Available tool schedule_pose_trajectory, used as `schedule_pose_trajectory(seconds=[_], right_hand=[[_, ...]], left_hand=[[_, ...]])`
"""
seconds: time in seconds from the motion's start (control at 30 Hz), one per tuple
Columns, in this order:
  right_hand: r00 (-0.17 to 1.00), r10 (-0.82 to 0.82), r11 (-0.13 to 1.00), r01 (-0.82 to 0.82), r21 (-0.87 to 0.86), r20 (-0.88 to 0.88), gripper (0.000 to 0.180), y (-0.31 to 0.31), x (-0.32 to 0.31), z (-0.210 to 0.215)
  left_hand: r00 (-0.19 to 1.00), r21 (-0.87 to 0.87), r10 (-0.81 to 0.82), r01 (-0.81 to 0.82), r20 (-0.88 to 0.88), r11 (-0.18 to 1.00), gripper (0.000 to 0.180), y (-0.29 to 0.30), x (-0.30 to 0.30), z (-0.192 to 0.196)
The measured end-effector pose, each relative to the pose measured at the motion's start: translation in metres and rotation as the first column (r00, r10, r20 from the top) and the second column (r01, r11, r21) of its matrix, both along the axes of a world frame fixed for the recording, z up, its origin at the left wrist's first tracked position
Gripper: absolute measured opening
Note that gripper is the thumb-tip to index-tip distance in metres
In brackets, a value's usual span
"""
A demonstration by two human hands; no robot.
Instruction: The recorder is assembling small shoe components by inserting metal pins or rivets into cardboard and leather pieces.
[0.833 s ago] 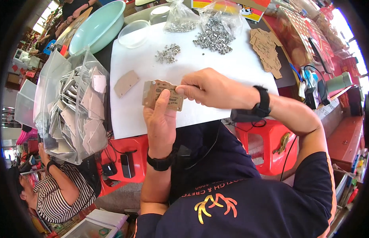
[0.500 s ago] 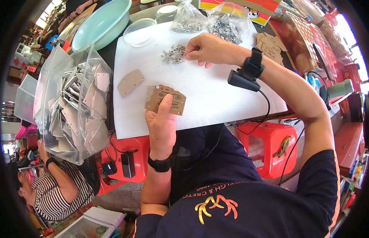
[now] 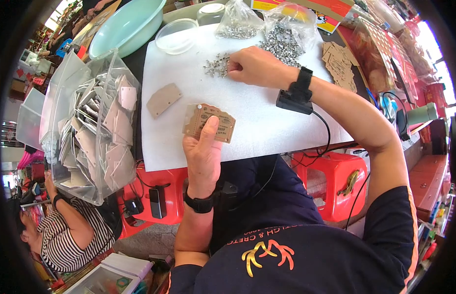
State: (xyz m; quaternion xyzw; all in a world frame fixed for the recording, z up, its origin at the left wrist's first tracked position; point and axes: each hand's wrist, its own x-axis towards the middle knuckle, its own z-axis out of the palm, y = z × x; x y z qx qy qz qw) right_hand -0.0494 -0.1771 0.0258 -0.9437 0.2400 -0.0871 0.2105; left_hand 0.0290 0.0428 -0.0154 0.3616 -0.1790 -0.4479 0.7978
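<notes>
My left hand [image 3: 203,159] grips a printed brown card [image 3: 216,128] with a scalloped edge, the thumb pressed flat on its face. A clear or pale layer shows along the card's left side, and a small shiny round fastener sits at its upper left corner. My right hand [image 3: 250,68] is closed, knuckles up, at the right side of a loose pile of small metal fasteners [image 3: 216,66]. Its fingertips are turned down and hidden, so whatever they pinch does not show. A plain grey-brown card [image 3: 164,100] with small holes lies on the white sheet [image 3: 267,122], left of the held card.
A clear bin [image 3: 98,188] full of plain cards stands at the left. Behind the sheet are a pale green basin [image 3: 125,32], a round clear lid [image 3: 176,36] and bags of metal fasteners [image 3: 238,24] [image 3: 287,41]. Brown printed cards [image 3: 338,63] lie at right.
My right hand has turned knuckles-up, its fingers curling down and out of sight by the fastener pile. The left hand keeps its hold on the printed card, and the view has shifted slightly.
</notes>
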Motion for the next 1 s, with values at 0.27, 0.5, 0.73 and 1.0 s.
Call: schedule_pose_trajectory(seconds=[0.27, 0.5, 0.73, 1.0], right_hand=[[0.972, 0.191, 0.979, -0.198, -0.038, -0.139, 0.014, 0.004, -0.046, 0.026], [0.975, 0.205, 0.949, -0.220, -0.224, -0.086, 0.011, 0.027, -0.069, 0.009], [0.995, 0.084, 0.953, -0.098, -0.285, -0.062, 0.017, 0.030, -0.075, 0.004], [0.998, 0.048, 0.947, -0.060, -0.317, -0.048, 0.016, 0.040, -0.069, -0.009]], left_hand=[[1.000, -0.003, -0.010, 0.010, 0.020, 1.000, 0.021, -0.001, -0.001, 0.006], [0.993, 0.029, -0.014, 0.011, 0.116, 1.000, 0.022, -0.004, -0.011, 0.017], [0.970, 0.002, -0.002, 0.001, 0.243, 1.000, 0.022, -0.011, -0.026, 0.031], [0.961, -0.011, -0.043, 0.048, 0.274, 0.999, 0.024, -0.017, -0.035, 0.040]])
